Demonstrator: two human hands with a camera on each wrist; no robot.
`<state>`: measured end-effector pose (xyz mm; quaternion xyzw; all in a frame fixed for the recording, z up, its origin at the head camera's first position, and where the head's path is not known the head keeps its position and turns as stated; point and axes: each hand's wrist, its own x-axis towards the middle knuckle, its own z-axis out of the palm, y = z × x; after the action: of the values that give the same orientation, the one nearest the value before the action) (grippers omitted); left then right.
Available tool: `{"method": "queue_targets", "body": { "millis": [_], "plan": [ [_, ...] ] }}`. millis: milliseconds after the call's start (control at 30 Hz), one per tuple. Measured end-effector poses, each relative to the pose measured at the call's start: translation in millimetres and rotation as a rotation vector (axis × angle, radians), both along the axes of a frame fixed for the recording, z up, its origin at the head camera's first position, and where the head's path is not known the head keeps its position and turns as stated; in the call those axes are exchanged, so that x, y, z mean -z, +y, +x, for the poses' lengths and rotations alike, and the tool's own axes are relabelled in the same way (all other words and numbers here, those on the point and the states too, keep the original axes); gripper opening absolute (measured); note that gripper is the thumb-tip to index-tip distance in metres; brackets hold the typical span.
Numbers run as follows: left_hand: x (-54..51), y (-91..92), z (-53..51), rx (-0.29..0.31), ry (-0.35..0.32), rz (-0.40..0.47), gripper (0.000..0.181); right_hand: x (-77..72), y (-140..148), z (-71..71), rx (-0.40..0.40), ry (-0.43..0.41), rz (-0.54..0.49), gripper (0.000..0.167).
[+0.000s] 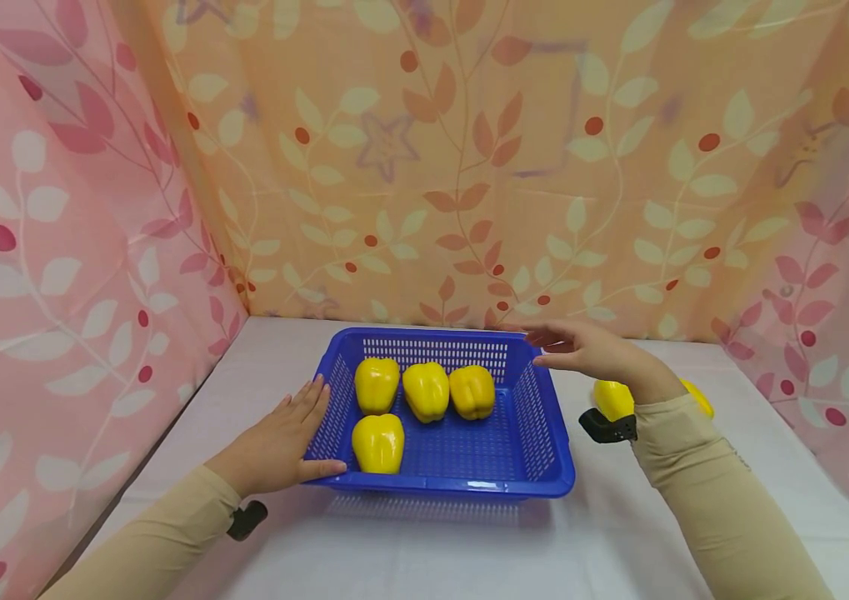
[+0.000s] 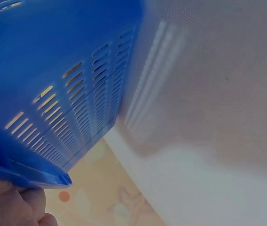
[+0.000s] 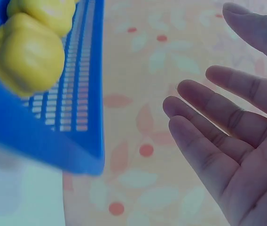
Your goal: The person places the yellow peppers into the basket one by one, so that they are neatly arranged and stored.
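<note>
A blue plastic basket (image 1: 439, 483) with slotted walls stands on the table, holding several yellow bell peppers: three in a row at the back, including one (image 1: 426, 392), and a single bell pepper (image 1: 378, 444) at front left. My left hand (image 1: 282, 442) rests on the basket's left side, fingers stretched along the rim and thumb on the front left corner. Only part of that hand (image 2: 11, 205) appears in the left wrist view, at the rim. Above the back right corner hovers my right hand (image 1: 589, 354), empty. The right wrist view has its fingers extended, apart from the basket (image 3: 98, 94).
Right of the basket, a yellow bell pepper (image 1: 614, 400) lies on the white tablecloth (image 1: 259, 350), with another yellow thing (image 1: 700, 400) partly hidden behind my right forearm. Patterned curtains (image 1: 394, 167) rise behind the table and on both sides.
</note>
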<state>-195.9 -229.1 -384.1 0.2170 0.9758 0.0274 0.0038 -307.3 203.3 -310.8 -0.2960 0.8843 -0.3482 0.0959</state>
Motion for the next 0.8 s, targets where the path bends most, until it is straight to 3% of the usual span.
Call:
{"method": "queue_targets", "body": {
  "millis": [500, 800],
  "plan": [
    [1.2, -0.9, -1.3, 0.002, -0.002, -0.004, 0.109, 18.5, 58.1, 2.0, 0.16, 0.035, -0.001, 0.052],
    [2.6, -1.5, -2.0, -0.007, -0.002, -0.006, 0.109, 34.1, 86.1, 2.7, 0.257, 0.0, 0.037, 0.058]
  ]
}}
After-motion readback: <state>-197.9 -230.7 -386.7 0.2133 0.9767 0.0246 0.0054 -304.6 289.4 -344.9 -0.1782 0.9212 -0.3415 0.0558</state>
